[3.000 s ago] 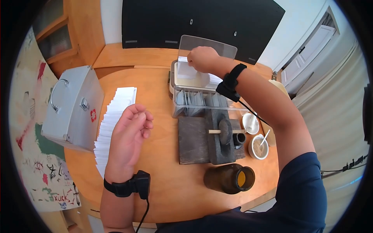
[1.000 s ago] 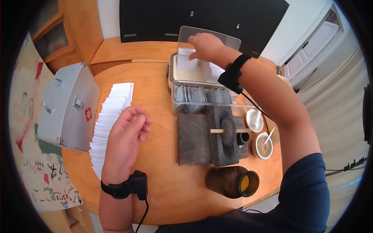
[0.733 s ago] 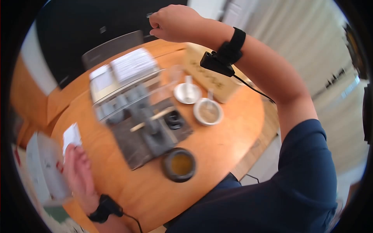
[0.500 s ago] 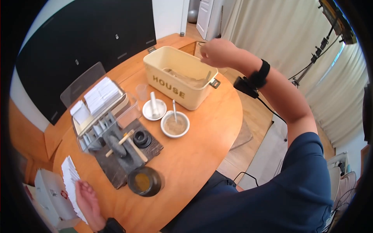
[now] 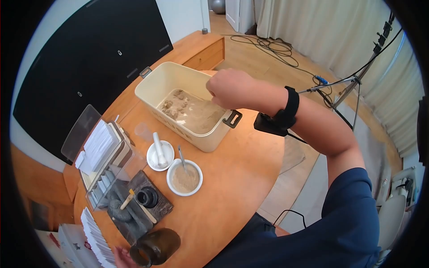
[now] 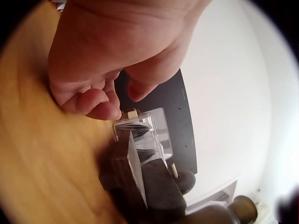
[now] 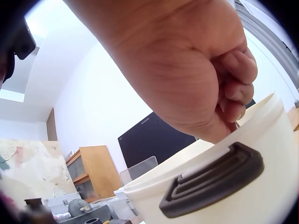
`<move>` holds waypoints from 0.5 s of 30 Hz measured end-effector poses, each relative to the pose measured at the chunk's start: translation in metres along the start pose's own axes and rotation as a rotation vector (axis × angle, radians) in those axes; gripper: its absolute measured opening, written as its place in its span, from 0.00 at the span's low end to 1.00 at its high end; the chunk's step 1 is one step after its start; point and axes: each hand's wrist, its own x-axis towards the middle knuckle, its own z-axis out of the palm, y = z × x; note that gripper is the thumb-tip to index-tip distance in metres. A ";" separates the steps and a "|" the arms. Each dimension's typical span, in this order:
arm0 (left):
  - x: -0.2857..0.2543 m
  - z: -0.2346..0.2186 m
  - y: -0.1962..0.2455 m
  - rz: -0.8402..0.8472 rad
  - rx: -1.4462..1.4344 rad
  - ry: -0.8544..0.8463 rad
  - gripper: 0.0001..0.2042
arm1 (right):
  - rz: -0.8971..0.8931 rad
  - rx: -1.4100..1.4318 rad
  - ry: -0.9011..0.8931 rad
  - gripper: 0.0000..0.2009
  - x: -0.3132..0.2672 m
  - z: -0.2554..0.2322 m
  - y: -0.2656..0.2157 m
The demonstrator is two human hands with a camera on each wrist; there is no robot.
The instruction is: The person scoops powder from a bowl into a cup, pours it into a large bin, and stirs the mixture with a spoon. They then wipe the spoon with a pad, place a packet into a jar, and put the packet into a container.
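Over the near right end of a cream bin (image 5: 210, 145) holding brown powder, my right hand (image 5: 232, 89) reaches in past the rim. The right wrist view shows my right hand (image 7: 187, 70) with its fingers curled and thumb against them, pinching a thin grey tool, mostly hidden, inside the bin (image 7: 280, 154). My left hand (image 5: 124, 257) is low at the bottom edge, between a fanned row of white papers (image 5: 96, 236) and the brown jar (image 5: 165, 243). Loosely curled and holding nothing, the left hand (image 6: 117, 51) hangs above the wooden table in the left wrist view.
A bowl of brown powder (image 5: 185, 179) with a spoon and a white mortar with pestle (image 5: 159, 155) stand before the bin. Left of them are a dark grinding stone (image 5: 127, 214), a clear organizer of packets (image 5: 105, 183) and stacked papers (image 5: 96, 145). Cables lie on the floor.
The head view has swung to the right, bringing the bin into sight. My right hand has left the paper box and lowered to the bin, where it grips the tool. My left hand remains empty.
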 end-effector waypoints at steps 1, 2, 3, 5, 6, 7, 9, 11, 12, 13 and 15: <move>0.001 0.004 -0.001 0.026 0.065 0.107 0.18 | 0.007 0.013 -0.004 0.10 0.003 0.001 0.001; -0.004 0.011 -0.002 0.022 0.082 0.109 0.18 | -0.041 0.090 0.011 0.09 0.005 0.000 0.000; -0.011 0.019 -0.005 0.097 0.188 0.197 0.21 | -0.086 0.165 0.027 0.08 0.006 -0.002 -0.001; -0.015 0.027 -0.006 0.171 0.303 0.281 0.24 | -0.118 0.278 -0.026 0.07 0.005 -0.006 -0.005; -0.017 0.028 -0.006 0.161 0.303 0.290 0.24 | -0.163 0.380 -0.072 0.07 0.005 -0.006 -0.007; -0.018 0.029 -0.006 0.153 0.302 0.302 0.24 | -0.161 0.386 -0.073 0.07 0.005 -0.004 -0.010; -0.020 0.029 -0.006 0.138 0.298 0.328 0.24 | -0.161 0.260 -0.019 0.06 0.004 0.002 -0.015; -0.022 0.028 -0.007 0.124 0.289 0.357 0.25 | -0.194 0.205 0.052 0.05 -0.004 -0.003 -0.013; -0.023 0.028 -0.007 0.116 0.283 0.370 0.25 | -0.225 0.144 0.123 0.05 -0.009 -0.008 -0.012; -0.023 0.027 -0.007 0.109 0.276 0.383 0.25 | -0.227 0.146 0.122 0.05 -0.013 -0.013 -0.011; -0.017 0.017 -0.009 0.110 0.255 0.372 0.24 | -0.198 0.103 0.174 0.04 -0.020 -0.024 -0.009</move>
